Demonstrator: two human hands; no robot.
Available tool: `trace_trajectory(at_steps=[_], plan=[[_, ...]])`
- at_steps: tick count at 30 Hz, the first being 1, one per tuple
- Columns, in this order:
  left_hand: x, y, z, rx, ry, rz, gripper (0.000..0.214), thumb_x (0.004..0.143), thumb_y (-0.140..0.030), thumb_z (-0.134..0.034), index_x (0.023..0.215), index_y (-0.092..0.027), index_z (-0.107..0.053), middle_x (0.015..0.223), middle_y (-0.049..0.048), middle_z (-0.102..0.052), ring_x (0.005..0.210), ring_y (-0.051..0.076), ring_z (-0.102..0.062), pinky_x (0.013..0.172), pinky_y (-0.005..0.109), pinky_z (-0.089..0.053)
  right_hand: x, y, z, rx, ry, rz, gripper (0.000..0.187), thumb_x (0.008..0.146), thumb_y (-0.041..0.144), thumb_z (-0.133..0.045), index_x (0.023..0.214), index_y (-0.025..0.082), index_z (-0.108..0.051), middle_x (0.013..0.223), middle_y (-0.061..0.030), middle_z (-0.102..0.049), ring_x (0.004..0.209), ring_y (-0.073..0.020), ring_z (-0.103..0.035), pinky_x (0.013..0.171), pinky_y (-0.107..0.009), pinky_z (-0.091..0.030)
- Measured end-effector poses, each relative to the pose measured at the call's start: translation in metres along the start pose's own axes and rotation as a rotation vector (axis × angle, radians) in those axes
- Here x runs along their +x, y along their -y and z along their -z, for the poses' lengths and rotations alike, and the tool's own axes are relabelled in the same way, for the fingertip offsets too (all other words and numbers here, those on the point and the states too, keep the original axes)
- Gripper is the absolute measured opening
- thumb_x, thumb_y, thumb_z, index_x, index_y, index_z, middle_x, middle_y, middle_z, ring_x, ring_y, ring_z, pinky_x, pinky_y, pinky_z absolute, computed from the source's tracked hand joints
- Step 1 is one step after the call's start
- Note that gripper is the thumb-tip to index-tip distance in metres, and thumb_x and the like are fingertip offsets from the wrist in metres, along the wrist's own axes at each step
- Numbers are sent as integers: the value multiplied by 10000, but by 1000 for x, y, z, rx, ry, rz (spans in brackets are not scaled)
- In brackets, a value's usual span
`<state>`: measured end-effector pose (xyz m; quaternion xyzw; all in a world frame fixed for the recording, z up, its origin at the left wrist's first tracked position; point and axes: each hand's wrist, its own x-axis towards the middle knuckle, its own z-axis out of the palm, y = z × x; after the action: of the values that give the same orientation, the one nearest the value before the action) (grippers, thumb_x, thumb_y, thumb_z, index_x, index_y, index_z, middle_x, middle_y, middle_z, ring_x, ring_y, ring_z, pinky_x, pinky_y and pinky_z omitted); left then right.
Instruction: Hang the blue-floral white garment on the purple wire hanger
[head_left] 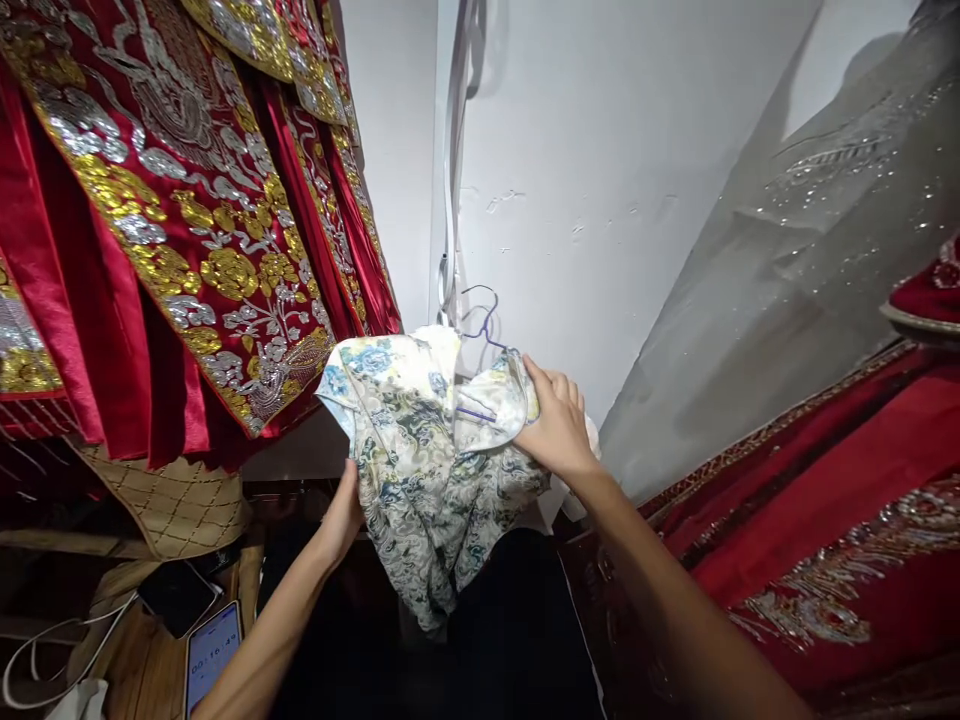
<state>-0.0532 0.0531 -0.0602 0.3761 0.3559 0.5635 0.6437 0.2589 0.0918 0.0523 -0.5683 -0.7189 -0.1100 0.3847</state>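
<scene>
A floral shirt [409, 445] in white, grey and blue hangs in front of me on a thin purple hanger [489, 330], whose hook and neck stick up above the cloth. Part of the hanger's bar shows through the neck opening. My right hand [556, 418] is closed around the shirt at the shoulder on the right, beside the collar. At the left side edge, my left hand [343, 520] grips the same shirt, thumb in front and the other fingers mostly hidden behind the fabric.
Red garments with gold and silver embroidery [225, 230] hang at left. A sparkly sheer gown [795, 240] and red beaded cloth [840, 520] are at right. A phone [214, 655] showing a timer and a dark device [178, 597] lie on a wooden surface [139, 660], lower left.
</scene>
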Motion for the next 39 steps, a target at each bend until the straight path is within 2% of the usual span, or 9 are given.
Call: trace_trajectory(at_steps=[7,9,12,16,20,26,31,34,39], plan=[[-26,55,-49,94,-257,-49,666,776,-431,-774,1374,-245,-550,1399,101,-602,1352,300,-513,1175,461,-369,-35,74,15,405,305,216,854,766,322,-688,1535,350,-317,1559,-77,-310,1438,-388,-228,1130,-575,-282],[-38,69,-53,-14,-269,33,632,795,-444,-754,1365,-256,-557,1398,107,-602,1309,311,-556,1124,477,-437,-71,90,-7,594,197,70,718,790,400,-684,1457,315,-431,1490,-94,-411,1373,-373,-354,1130,-533,-312],[-53,77,-51,-51,-267,73,593,773,-418,-784,1310,-240,-605,1394,102,-607,1324,292,-544,1146,441,-417,-125,97,-60,784,-89,-503,402,841,547,-611,1110,250,-583,1068,-107,-628,964,-299,-588,882,-463,-491],[-60,66,-49,28,-176,137,515,745,-428,-804,1169,-156,-696,1295,146,-669,1295,320,-567,1149,455,-408,-156,86,-107,1066,318,-675,474,892,668,-480,766,218,-563,618,-11,-541,594,-194,-525,598,-325,-434],[-60,54,-49,36,-162,191,499,755,-432,-790,1159,-152,-700,1263,151,-685,1248,336,-602,1111,476,-446,-152,76,-98,1124,369,-577,532,892,659,-510,627,198,-515,543,19,-476,538,-136,-444,568,-278,-345],[-53,55,-26,135,-432,-47,492,745,-348,-795,1191,-217,-633,1273,92,-672,1260,293,-593,1123,448,-431,-161,80,-80,1212,382,-628,450,861,606,-582,690,189,-591,546,26,-480,529,-129,-428,550,-263,-336],[-60,76,-22,589,-858,-421,665,759,-405,-763,1337,-240,-479,1380,123,-525,1307,310,-498,1116,481,-401,-166,90,-89,1262,400,-659,381,855,501,-587,642,186,-569,541,23,-484,520,-121,-433,552,-257,-343],[-67,87,-37,810,-614,-524,473,822,-354,-688,1259,-248,-542,1314,112,-535,1281,291,-491,1107,442,-386,-166,95,-94,1292,450,-645,309,847,410,-560,631,188,-563,526,28,-490,505,-116,-429,542,-251,-336],[-61,90,-60,758,-205,-366,121,900,-326,-549,967,-249,-613,970,60,-641,972,252,-617,893,370,-475,-164,91,-88,1238,531,-596,251,829,326,-537,630,187,-602,468,34,-492,451,-111,-414,511,-254,-313]])
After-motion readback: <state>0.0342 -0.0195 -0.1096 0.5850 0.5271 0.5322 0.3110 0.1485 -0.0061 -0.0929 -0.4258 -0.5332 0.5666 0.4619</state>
